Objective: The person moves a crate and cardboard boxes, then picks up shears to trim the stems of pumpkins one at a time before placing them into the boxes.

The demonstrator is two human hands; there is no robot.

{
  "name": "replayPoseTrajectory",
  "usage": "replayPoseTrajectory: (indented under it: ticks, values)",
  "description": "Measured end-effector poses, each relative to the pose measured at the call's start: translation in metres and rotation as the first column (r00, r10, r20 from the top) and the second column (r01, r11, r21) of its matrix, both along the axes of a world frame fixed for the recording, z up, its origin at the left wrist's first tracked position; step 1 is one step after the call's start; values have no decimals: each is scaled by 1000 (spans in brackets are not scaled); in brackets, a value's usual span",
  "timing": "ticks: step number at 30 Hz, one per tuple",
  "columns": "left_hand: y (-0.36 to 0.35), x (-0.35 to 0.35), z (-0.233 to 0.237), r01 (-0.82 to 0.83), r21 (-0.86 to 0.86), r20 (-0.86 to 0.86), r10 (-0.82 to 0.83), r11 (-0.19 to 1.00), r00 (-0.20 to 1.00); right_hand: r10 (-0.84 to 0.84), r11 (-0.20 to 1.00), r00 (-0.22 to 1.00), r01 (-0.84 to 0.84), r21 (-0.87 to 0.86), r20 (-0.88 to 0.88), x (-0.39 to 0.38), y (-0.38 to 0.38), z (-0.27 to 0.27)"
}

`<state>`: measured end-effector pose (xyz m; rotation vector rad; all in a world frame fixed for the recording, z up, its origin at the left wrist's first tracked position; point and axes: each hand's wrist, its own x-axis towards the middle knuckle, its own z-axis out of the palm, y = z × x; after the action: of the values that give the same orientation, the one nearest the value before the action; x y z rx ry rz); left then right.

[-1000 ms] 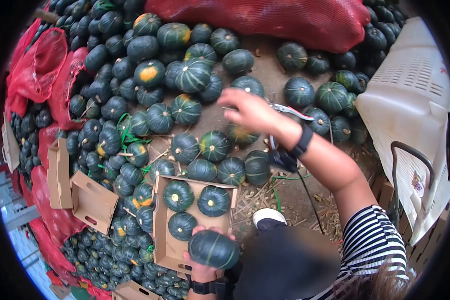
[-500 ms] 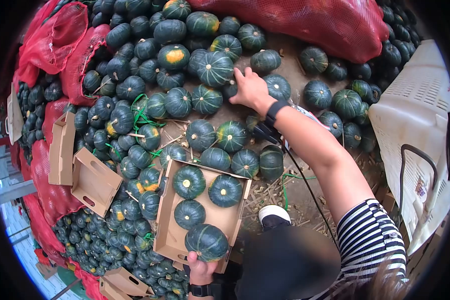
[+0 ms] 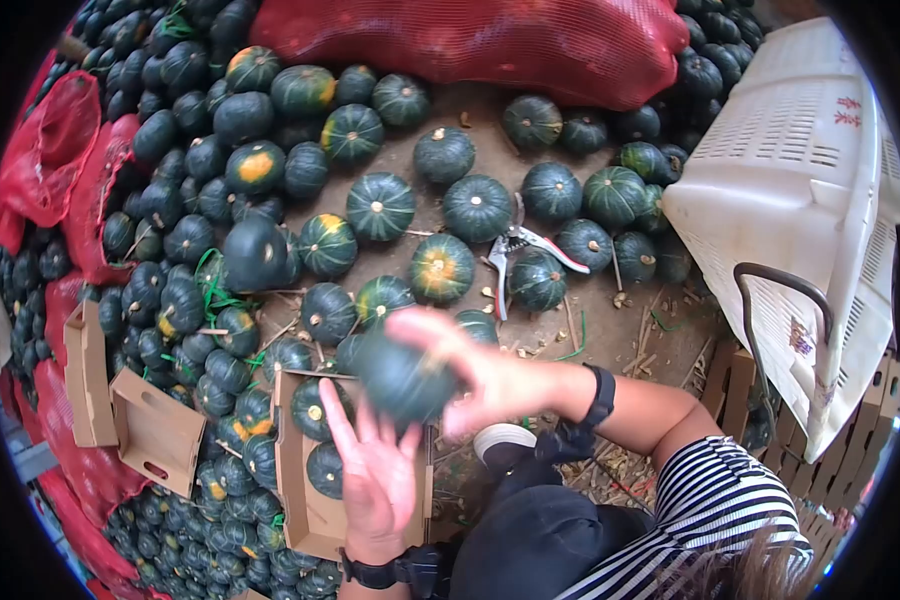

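Note:
Blurred by motion, my right hand (image 3: 485,375) grips a dark green pumpkin (image 3: 402,382) from its right side. Just below it, my left hand (image 3: 378,490) is palm up with spread fingers, their tips by the pumpkin's lower edge. Under both hands is a cardboard box (image 3: 305,520), partly hidden, with pumpkins in it, one (image 3: 324,470) at its left side. A smooth-looking, slightly blurred pumpkin (image 3: 255,253) is over the pile at left; whether it touches the others I cannot tell.
Red-handled pruning shears (image 3: 535,242) lie among pumpkins on the floor. A red mesh sack (image 3: 470,45) is at the top, a white plastic crate (image 3: 770,170) at right. Piled pumpkins and two cardboard boxes (image 3: 160,430) (image 3: 88,375) are at left.
My right hand has come back from the floor pumpkins with one in its grip. My left hand has let go of its pumpkin and opened. The view has shifted.

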<state>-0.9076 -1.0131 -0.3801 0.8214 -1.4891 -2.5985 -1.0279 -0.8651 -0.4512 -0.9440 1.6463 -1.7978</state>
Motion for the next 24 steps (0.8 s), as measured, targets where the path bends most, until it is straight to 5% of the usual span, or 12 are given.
replayPoseTrajectory:
  ticks: [1, 3, 4, 6, 7, 9, 14, 15, 17, 19, 21, 24]
  values:
    - [12, -5, 6, -38, -83, 64, 44, 996, 997, 211, 971, 977, -212, -107, -29, 4, 0, 20]
    - [-9, 17, -13, -33, -72, 202, 47, 997, 978, 203, 979, 918, -202, 39, -340, -34, 14, 27]
    - [-12, 24, -17, -84, 77, 158, 71, 993, 985, -121, 980, 922, 171, 106, -367, -54, 26, 1]
    - [-16, 43, -23, -128, 227, 117, 104, 965, 988, -523, 585, 612, 764, 272, -593, -131, 67, -29]
    - [-19, 53, -24, -115, 205, 113, 93, 972, 989, -431, 287, 441, 894, 344, -788, -168, 100, -61]
    - [-25, 70, -27, -114, 170, 113, 96, 979, 989, -395, -163, 587, 712, 683, -706, -226, 142, -87]
    - [-27, 100, -31, -138, 233, 169, 100, 963, 980, -392, -307, 562, 667, 679, -729, -259, 146, -119]
    - [-27, 104, -37, -141, 283, 168, 96, 949, 981, -395, -297, 560, 673, 678, -729, -260, 151, -121]
    - [-29, 107, -41, -118, 271, 133, 84, 955, 988, -611, 96, 646, 634, 767, -458, -251, 168, -124]
    - [-28, 99, -36, -86, 202, 155, 55, 976, 986, -771, 531, 629, 721, 445, -100, -212, 153, -94]
    - [-30, 108, -38, -147, 319, 192, 89, 936, 977, -417, 766, 637, 631, -127, 648, -155, 137, -46]
    - [-38, 99, -42, 30, 565, -61, 6, 825, 998, -100, 812, 668, 483, -328, 738, -96, 102, -12]
